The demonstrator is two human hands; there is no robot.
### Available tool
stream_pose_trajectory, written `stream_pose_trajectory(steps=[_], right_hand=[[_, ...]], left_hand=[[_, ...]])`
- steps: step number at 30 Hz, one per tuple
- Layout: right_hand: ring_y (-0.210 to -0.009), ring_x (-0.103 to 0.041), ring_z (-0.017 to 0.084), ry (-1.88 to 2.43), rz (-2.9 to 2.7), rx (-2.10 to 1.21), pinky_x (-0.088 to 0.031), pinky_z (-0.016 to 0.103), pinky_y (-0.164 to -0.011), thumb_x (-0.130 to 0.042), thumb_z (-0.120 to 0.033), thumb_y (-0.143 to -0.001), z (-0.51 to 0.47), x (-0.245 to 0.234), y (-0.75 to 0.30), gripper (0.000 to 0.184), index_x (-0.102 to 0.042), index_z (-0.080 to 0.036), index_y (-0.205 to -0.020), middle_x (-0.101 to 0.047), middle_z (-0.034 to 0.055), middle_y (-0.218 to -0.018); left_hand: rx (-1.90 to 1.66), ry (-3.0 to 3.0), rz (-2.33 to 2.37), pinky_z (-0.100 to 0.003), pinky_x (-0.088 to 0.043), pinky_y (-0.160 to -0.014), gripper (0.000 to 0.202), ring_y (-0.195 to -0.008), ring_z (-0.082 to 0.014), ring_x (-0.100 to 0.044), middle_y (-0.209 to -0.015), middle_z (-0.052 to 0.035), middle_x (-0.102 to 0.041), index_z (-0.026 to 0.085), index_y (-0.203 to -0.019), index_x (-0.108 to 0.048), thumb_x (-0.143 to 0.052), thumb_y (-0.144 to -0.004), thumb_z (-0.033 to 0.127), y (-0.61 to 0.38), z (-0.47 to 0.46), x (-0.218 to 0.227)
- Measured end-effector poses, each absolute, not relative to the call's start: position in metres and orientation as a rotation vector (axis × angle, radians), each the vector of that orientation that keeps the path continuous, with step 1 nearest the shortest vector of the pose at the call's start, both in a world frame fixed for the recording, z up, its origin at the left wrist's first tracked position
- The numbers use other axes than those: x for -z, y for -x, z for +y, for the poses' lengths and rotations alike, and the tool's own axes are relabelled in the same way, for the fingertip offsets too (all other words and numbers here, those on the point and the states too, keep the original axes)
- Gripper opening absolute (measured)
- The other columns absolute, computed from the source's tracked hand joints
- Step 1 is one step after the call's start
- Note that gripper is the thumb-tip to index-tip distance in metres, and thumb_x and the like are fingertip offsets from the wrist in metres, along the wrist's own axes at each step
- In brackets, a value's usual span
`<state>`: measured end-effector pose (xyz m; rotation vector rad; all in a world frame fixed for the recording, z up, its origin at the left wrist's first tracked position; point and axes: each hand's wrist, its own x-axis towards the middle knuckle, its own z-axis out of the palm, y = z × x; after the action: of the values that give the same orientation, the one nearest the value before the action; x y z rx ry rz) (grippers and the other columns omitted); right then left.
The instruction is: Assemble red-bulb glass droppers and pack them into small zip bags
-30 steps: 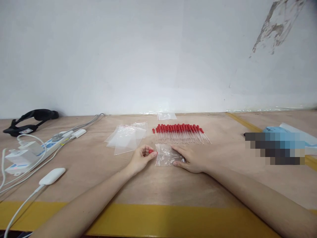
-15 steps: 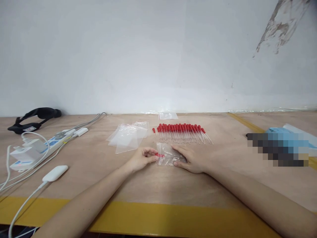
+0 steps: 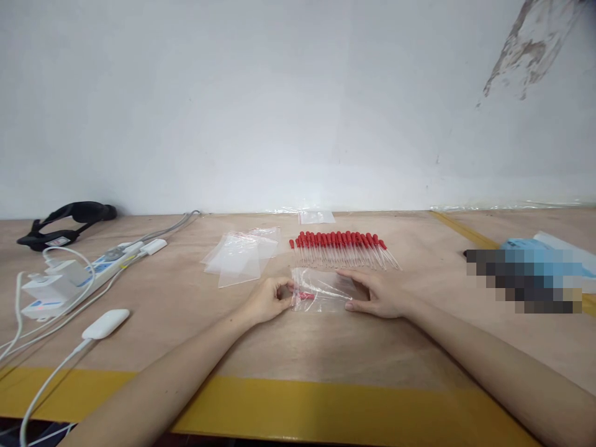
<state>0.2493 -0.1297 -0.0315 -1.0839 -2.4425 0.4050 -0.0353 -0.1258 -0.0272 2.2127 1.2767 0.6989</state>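
A clear plastic bag (image 3: pixel 326 287) lies in front of me. Through its film, near the left end, shows the red bulb of a dropper (image 3: pixel 306 297); the dropper's thin stem is hard to make out under the glare. My left hand (image 3: pixel 270 300) pinches the bag's left edge between thumb and fingers. At the right end my right hand (image 3: pixel 379 293) rests with thumb and forefinger spread, their tips touching the bag's corners. Just beyond the bag lies a row of several red-bulbed droppers (image 3: pixel 344 242), clear stems towards me.
Flat clear bags (image 3: pixel 242 254) lie fanned out left of the droppers, and another bag (image 3: pixel 316 217) is by the wall. Further left are a power strip (image 3: pixel 105 267), a white charger puck (image 3: pixel 106 324) and a black headset strap (image 3: pixel 69 226). A blue package (image 3: pixel 526 254) lies right.
My right hand has slid right to the bag's far end. The red bulb has moved slightly right, deeper inside the bag, and my left fingers are now at the bag's edge.
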Motion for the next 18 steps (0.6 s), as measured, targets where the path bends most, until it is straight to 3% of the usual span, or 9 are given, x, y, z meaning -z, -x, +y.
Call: stream_pose_trajectory(steps=[7, 11, 18], right_hand=[[-0.121, -0.035, 0.026, 1.007, -2.5, -0.409, -0.03, 0.045, -0.099, -0.055, -0.052, -0.072, -0.127, 0.035, -0.254, 0.062, -0.044, -0.023, -0.126, -0.042, 0.0082, -0.131], [-0.123, -0.033, 0.025, 0.95, -2.554, -0.447, -0.029, 0.044, -0.1, -0.052, -0.05, -0.076, -0.126, 0.036, -0.25, 0.061, -0.038, -0.025, -0.129, -0.037, 0.0067, -0.135], [-0.117, -0.039, 0.025, 0.932, -2.524, -0.398, -0.032, 0.044, -0.097, -0.053, -0.051, -0.075, -0.129, 0.034, -0.251, 0.06, -0.041, -0.024, -0.127, -0.045, 0.0077, -0.128]], left_hand=[[-0.759, -2.15, 1.214, -0.018, -0.029, -0.047, 0.014, -0.05, -0.0073, -0.038, -0.055, 0.0045, -0.044, 0.014, -0.069, -0.054, -0.057, -0.07, 0.028, 0.045, -0.125, 0.036], [-0.787, -2.203, 1.131, -0.018, -0.033, -0.051, 0.011, -0.055, -0.0082, -0.043, -0.063, 0.0011, -0.052, 0.013, -0.069, -0.057, -0.057, -0.07, 0.024, 0.043, -0.126, 0.032], [-0.681, -2.239, 0.962, -0.021, -0.037, -0.061, 0.013, -0.068, -0.0114, -0.05, -0.071, -0.0023, -0.06, 0.013, -0.072, -0.064, -0.052, -0.074, 0.018, 0.041, -0.13, 0.022]])
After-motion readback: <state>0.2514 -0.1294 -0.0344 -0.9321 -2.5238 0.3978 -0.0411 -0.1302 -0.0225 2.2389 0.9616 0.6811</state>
